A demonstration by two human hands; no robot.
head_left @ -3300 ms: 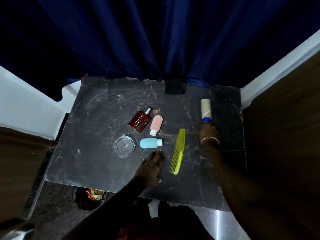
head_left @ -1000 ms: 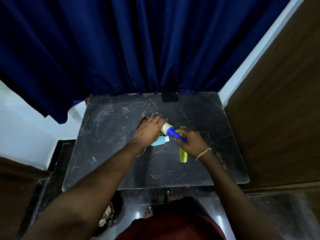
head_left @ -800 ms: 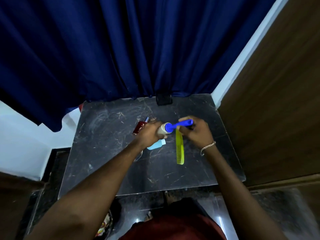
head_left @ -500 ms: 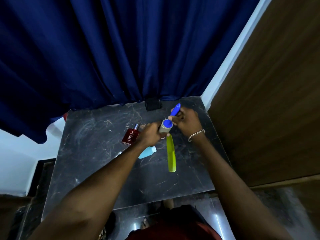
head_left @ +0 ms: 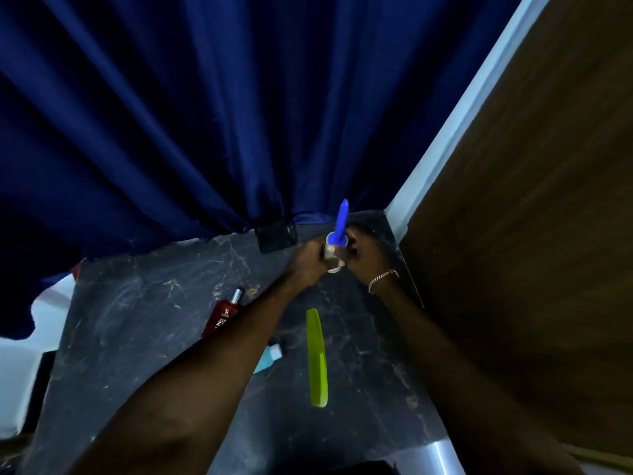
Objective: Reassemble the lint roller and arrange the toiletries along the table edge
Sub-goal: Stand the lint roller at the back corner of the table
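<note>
I hold the lint roller (head_left: 334,250) upright over the far right part of the dark marble table (head_left: 130,320). Its blue handle (head_left: 342,221) points up and its pale roll sits between my hands. My left hand (head_left: 310,260) is wrapped around the roll. My right hand (head_left: 364,257), with a chain bracelet at the wrist, grips the roll from the right side. A yellow-green comb (head_left: 318,358) lies flat on the table. A red perfume bottle (head_left: 222,317) lies to the left of my left forearm. A light blue bottle (head_left: 269,358) is partly hidden under that forearm.
A dark blue curtain (head_left: 205,114) hangs behind the table. A small black object (head_left: 275,236) sits at the table's far edge. A brown wooden panel (head_left: 531,234) with a white frame stands close on the right. The pink bottle and glass dish are out of sight.
The lint roller has swung from lying level to standing upright and moved toward the far right corner. Both hands stayed on it. The camera has tilted up toward the curtain.
</note>
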